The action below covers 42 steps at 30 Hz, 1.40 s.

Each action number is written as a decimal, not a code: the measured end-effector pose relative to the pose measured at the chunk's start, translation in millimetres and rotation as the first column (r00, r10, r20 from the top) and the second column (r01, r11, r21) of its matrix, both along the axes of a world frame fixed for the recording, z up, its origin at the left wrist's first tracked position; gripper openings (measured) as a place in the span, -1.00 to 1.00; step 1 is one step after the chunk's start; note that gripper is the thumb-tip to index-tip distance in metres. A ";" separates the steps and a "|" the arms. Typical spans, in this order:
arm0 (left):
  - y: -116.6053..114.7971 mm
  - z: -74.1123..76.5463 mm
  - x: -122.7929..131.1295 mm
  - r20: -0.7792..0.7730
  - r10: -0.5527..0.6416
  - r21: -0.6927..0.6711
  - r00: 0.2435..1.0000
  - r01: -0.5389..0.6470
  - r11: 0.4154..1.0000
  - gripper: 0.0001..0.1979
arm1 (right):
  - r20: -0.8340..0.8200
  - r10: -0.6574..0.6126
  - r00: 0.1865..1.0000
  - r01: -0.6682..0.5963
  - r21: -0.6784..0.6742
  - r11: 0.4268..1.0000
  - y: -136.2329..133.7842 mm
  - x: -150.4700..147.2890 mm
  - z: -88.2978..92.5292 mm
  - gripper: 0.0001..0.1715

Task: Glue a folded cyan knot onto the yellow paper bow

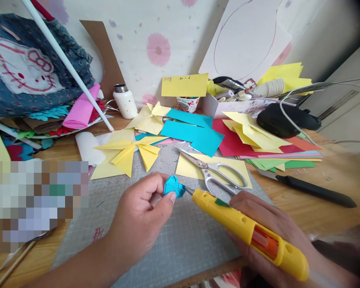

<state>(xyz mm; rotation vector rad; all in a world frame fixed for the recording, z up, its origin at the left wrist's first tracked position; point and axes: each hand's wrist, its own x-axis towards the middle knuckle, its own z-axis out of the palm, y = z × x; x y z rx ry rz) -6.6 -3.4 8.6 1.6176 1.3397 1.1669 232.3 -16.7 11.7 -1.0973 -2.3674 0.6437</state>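
My left hand point(138, 212) pinches a small folded piece of blue paper point(173, 186) between thumb and fingers, above the grey cutting mat point(87, 236). My right hand point(264, 224) is wrapped around a yellow glue gun point(234, 216) with an orange part showing through its side window. Its narrow metal tip meets the right side of the blue paper; whether glue is coming out cannot be seen. Just behind the hands, silver scissors point(208, 170) lie partly open on a pale yellow paper strip point(186, 166). The right palm and some fingers are hidden by the tool.
Folded yellow paper shapes point(129, 150) and flat blue sheets point(192, 134) lie behind the mat's middle. A black-handled knife point(312, 188) rests at the right, near stacked coloured paper point(276, 150). A white bottle point(125, 102), paper cup point(187, 105) and full box point(231, 107) stand along the wall.
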 end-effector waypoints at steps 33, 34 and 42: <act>-12.1 -12.8 0.5 0.236 -0.297 -0.225 0.925 0.350 0.910 -0.88 | -0.585 -0.483 0.652 -0.077 -0.684 0.725 10.3 -50.0 0.9 -0.57; -12.7 -10.8 1.3 0.160 -0.291 -0.204 0.943 0.320 0.925 -0.89 | -0.577 -0.502 0.644 -0.045 -0.683 0.729 9.9 -52.1 0.2 -0.58; -12.9 -6.3 4.9 -0.023 -0.209 -0.136 0.978 0.204 0.969 -0.86 | -0.608 -0.546 0.576 -0.003 -0.670 0.742 8.0 -61.7 -6.3 -0.66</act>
